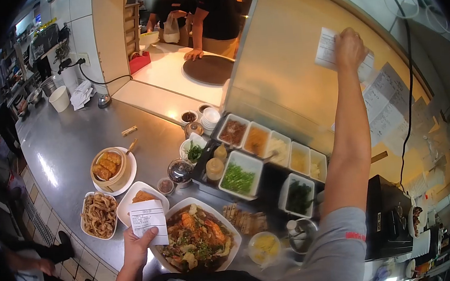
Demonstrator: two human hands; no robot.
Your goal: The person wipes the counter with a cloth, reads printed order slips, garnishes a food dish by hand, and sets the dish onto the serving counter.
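Note:
My left hand [134,246] pinches a printed receipt [148,221] between thumb and fingers, held over the dishes at the counter's front. Beneath it, a square bowl of seafood and vegetables [197,239] and a white dish with a fried piece [143,196] are partly covered. My right hand [350,49] is raised high against the yellowish panel, its fingers closed on a white paper slip [326,49]. More paper slips [385,102] hang on the panel just below and to the right of that hand.
A bamboo steamer [110,165] and a bowl of fried rings [99,216] stand at the left. Garnish tubs [241,177] and squeeze bottles [215,168] fill the middle. Beyond the pass window [160,71] are people in dark shirts [219,12]. A black cable hangs at right.

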